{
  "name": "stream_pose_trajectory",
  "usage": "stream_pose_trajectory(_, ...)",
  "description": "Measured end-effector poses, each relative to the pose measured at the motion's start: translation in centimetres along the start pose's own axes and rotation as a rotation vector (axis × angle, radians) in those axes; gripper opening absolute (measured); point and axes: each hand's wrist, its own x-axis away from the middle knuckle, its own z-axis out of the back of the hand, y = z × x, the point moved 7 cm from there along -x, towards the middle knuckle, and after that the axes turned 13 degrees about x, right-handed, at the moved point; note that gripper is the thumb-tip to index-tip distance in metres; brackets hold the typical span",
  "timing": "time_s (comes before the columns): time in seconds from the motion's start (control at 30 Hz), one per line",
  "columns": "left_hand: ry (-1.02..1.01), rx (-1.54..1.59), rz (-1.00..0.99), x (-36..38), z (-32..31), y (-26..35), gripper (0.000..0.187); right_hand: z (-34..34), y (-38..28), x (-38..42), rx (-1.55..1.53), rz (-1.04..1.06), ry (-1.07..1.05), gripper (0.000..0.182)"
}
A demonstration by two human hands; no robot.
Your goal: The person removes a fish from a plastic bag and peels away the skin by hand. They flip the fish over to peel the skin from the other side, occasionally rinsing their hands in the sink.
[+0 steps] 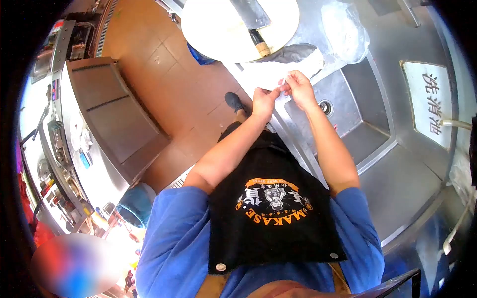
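- Metal sink [365,94] on the right, brown tiled floor [164,64] on the left.
- Small pale thing [284,81] near the sink's edge, pinched by closed fingertips of the right hand [300,92]; too tiny to name.
- Left hand [265,102] just beside, curled almost closed; cannot tell if holding it too.
- Knife [257,36] on round white board [208,30], farther out.

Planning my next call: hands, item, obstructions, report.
Left hand and right hand close together, fingertips meeting. Small pale item at fingertips, unidentifiable. Knife on round board ahead, clear of hands.
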Motion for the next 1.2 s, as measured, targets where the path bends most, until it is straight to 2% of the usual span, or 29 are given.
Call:
stream_pose_trajectory(0.13, 0.061, 0.021, -0.014, 0.6, 0.3, 0.3, 0.025, -0.2, 0.8, -1.1, -0.018, 0.015, -0.045, 0.011)
stream_pose_trajectory(0.2, -0.001, 0.068, -0.047, 0.1, 0.1, 0.6, 0.025, -0.7, -1.2, -0.4, 0.271, 0.229, -0.084, 0.011)
stream_pose_trajectory(0.23, 0.003, 0.075, -0.046, 0.1, 0.1, 0.5, 0.025, -0.5, -1.6, -0.1, 0.278, 0.228, -0.089, 0.011)
stream_pose_trajectory(0.3, 0.054, -0.018, -0.064, 0.4, 0.4, 0.9, 0.023, -1.2, -5.1, 1.5, 0.924, 0.537, -0.022, 0.016)
stream_pose_trajectory(0.43, 0.034, 0.042, -0.024, 0.3, 0.4, 1.2, 0.022, -1.8, -5.1, 0.2, 1.091, 0.592, -0.093, 0.014)
stream_pose_trajectory(0.5, 0.041, 0.019, 0.026, -0.2, 0.4, 0.7, 0.022, -2.9, -4.9, 0.1, 1.394, 0.703, -0.146, 0.011)
stream_pose_trajectory(0.53, 0.043, 0.025, 0.027, -0.2, 0.2, 0.6, 0.022, -3.0, -5.0, -0.2, 1.399, 0.703, -0.151, 0.011)
stream_pose_trajectory(0.6, 0.165, 0.03, 0.011, 0.0, 0.4, 0.8, 0.024, -3.8, -4.8, -0.6, 1.597, 0.672, -0.179, 0.012)
stream_pose_trajectory(0.73, 0.264, -0.051, -0.019, -0.9, 0.1, 0.9, 0.03, -4.3, -5.4, -0.8, 1.636, 0.631, -0.127, 0.014)
stream_pose_trajectory(0.8, 0.357, -0.098, 0.031, -1.1, 0.2, 1.1, 0.033, -3.8, -5.7, -1.0, 1.571, 0.592, 0.02, 0.015)
stream_pose_trajectory(0.93, 0.37, -0.189, 0.012, -0.9, 0.2, 1.6, 0.037, -2.7, -4.8, -1.2, 1.567, 0.549, 0.055, 0.017)
stream_pose_trajectory(1.0, 0.397, -0.15, 0.02, -0.9, 0.4, 1.8, 0.037, 0.5, -4.4, -3.4, 1.668, 0.488, 0.148, 0.016)
stream_pose_trajectory(1.07, 0.416, -0.114, 0.028, -0.8, 1.1, 1.3, 0.037, 8.6, -8.7, -4.5, 1.661, 0.248, 0.38, 0.02)
stream_pose_trajectory(1.17, 0.189, 0.123, 0.114, -1.2, 1.3, 1.0, 0.028, 21.6, -16.1, -2.5, 1.559, 0.244, 0.727, 0.029)
stream_pose_trajectory(1.2, 0.128, 0.191, 0.102, -1.4, 1.5, 0.2, 0.025, 23.8, -19.9, -0.6, 1.387, 0.439, 0.767, 0.028)
